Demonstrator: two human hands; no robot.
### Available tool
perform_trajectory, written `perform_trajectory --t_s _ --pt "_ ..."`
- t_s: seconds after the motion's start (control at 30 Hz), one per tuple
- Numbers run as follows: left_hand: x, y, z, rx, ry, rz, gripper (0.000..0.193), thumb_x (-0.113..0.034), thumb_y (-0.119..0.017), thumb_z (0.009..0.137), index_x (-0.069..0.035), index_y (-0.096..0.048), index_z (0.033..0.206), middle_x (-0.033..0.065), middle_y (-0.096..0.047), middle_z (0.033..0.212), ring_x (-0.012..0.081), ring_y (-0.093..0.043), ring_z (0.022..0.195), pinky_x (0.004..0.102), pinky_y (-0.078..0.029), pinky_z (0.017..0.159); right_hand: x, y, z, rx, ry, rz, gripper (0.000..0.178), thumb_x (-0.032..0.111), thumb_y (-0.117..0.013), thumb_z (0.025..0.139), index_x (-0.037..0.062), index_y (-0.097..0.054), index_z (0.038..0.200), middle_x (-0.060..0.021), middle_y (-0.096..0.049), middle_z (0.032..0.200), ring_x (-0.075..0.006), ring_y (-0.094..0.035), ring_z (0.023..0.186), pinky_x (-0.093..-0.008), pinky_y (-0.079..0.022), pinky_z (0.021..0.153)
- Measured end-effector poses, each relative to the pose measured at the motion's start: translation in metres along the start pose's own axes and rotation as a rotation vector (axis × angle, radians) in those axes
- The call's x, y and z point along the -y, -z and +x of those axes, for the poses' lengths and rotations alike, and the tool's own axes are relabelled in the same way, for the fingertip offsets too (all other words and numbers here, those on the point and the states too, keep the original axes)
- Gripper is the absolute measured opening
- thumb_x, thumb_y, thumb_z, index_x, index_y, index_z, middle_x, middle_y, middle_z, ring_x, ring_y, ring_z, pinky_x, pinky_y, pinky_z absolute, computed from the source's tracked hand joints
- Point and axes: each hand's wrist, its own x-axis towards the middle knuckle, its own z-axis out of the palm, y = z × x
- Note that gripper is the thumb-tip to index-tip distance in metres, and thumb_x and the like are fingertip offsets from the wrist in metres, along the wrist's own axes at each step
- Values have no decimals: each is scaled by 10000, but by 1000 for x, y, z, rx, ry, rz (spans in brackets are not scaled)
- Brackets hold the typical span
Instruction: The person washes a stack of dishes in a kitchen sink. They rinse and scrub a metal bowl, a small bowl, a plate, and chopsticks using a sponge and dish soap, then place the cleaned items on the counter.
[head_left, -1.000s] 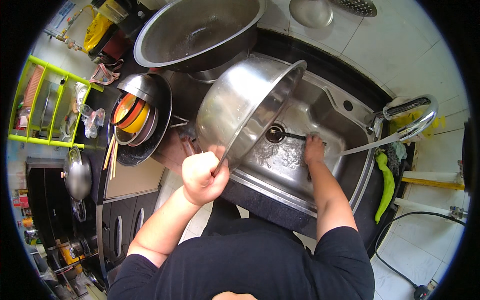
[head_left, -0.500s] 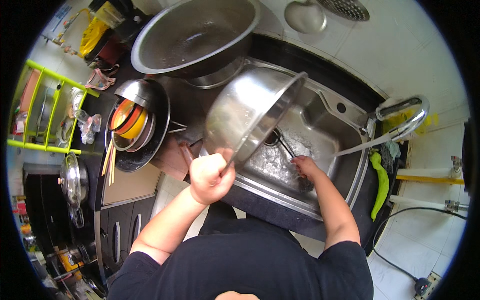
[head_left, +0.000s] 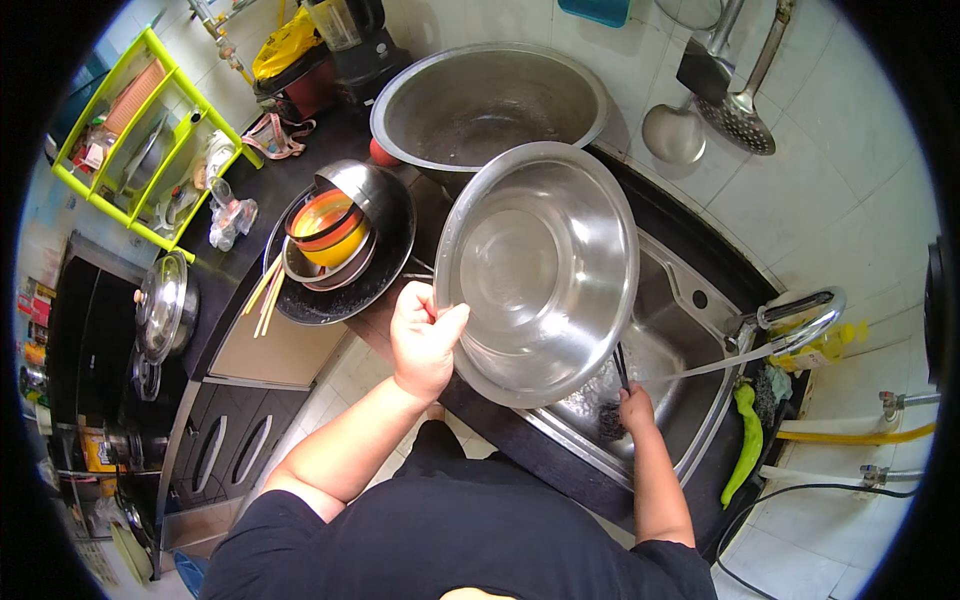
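Observation:
My left hand [head_left: 424,340] grips the left rim of a large stainless steel basin [head_left: 530,265], thumb on the inside. The basin is held tilted above the sink [head_left: 690,395], its shiny inner side facing me, with no food in it. Closed around a black-handled scrubbing brush [head_left: 610,420], my right hand [head_left: 637,408] is low over the sink, just beyond the basin's lower right rim. The brush's dark, rough head hangs beside my fingers. A stream of water runs from the curved faucet [head_left: 810,315] into the sink, where the basin hides part of the bottom.
Behind the basin stands a big grey metal tub [head_left: 490,105]. Left of it, a black wok [head_left: 385,250] holds stacked bowls and chopsticks [head_left: 268,297]. A green pepper [head_left: 744,440] lies on the right counter edge. A ladle [head_left: 674,134] and a skimmer [head_left: 738,120] hang on the wall.
My left hand has turned the basin so its inside now faces me, and moved it slightly right. My right hand has drawn nearer to me with the brush. The view has shifted.

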Motion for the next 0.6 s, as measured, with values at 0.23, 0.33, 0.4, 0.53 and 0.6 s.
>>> perform_trajectory --t_s 0.23,0.33,0.4,0.53,0.6 --pt "-26 11 -7 -128 171 -189 231 62 -591 744 -78 -415 797 -14 -476 749 57 -461 668 205 -415 641 -4 -16 -25 229 -321 467 209 128 -499 844 11 -534 1013 -123 -591 704 -227 -590 589 -343 -448 480" --pt "-48 19 -4 -165 201 -274 225 61 -596 729 -74 -430 800 20 -519 769 104 -514 693 236 -445 660 30 12 -32 325 -368 710 272 142 -467 864 27 -496 1108 -73 -580 696 -169 -584 555 -274 -419 404" --pt "-64 28 -2 -179 231 -370 225 50 -577 734 -84 -415 812 48 -535 812 133 -539 737 282 -482 701 60 42 -36 442 -466 855 269 166 -430 877 29 -503 1097 -83 -599 742 -192 -585 552 -277 -439 403" --pt "-105 62 4 -194 302 -620 214 48 -526 741 -91 -424 868 72 -539 865 176 -565 793 326 -503 753 59 39 -38 331 -335 1517 406 351 -431 873 40 -507 1122 -123 -621 950 -259 -621 793 -361 -517 566" --pt "-124 89 7 -207 269 -622 214 50 -510 741 -89 -425 880 82 -541 890 189 -569 815 345 -503 774 87 47 -31 430 -169 1619 423 212 -463 750 36 -513 1131 -119 -581 1079 -267 -513 1057 -448 -399 890"
